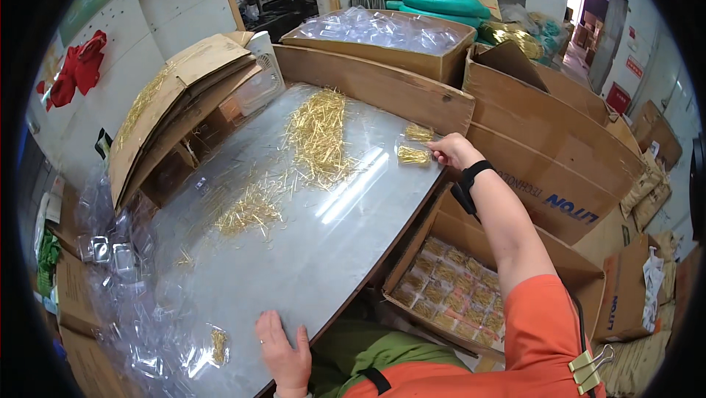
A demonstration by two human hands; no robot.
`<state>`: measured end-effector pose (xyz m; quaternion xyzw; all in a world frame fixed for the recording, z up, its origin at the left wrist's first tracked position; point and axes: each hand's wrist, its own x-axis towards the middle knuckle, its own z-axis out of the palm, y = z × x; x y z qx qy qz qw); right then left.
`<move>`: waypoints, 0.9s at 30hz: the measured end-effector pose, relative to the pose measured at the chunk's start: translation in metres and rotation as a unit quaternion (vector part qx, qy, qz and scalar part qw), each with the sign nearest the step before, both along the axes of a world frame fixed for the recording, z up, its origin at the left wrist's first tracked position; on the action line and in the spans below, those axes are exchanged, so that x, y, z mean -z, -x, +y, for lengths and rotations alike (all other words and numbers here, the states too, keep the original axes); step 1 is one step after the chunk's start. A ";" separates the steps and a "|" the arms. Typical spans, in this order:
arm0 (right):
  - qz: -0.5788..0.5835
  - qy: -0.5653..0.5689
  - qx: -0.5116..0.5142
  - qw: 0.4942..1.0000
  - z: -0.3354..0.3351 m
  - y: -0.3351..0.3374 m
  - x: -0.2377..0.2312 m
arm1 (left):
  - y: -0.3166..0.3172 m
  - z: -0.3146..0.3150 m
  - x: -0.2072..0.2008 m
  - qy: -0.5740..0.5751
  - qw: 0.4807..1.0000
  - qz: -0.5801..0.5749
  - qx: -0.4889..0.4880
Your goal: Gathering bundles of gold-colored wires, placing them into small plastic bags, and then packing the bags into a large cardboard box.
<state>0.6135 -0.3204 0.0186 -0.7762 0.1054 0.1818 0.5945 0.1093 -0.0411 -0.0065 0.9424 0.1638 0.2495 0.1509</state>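
At the table's far right edge my right hand (454, 151) has its fingers closed at the edge of a small clear pack of gold wire pins (414, 156). A second clear pack (419, 132) lies just beyond it. My left hand (285, 350) rests on the near edge of the grey table (309, 265), fingers stretched out, holding nothing. Left of that hand lies another clear pack with gold pins (219, 345). Loose thin gold pins form a large heap (320, 137) at the back of the table and a smaller heap (250, 210) nearer the middle.
Empty clear plastic packs (125, 280) pile along the table's left side. Below my right arm, an open carton (544, 276) holds several rows of filled packs. A wooden board (375, 82) borders the back, with a box of clear packaging (456, 67) behind. Cardboard (176, 96) stands at left.
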 end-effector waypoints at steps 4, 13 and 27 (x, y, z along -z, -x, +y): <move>0.014 -0.002 -0.001 1.000 0.009 -0.004 -0.003 | 0.002 0.003 0.004 -0.011 1.000 0.002 -0.003; -0.008 -0.008 -0.009 1.000 0.007 0.014 -0.005 | 0.002 0.002 0.005 -0.007 1.000 0.007 -0.012; -0.012 -0.135 -0.075 0.988 -0.155 0.182 0.038 | 0.004 0.002 0.009 -0.001 1.000 0.018 -0.022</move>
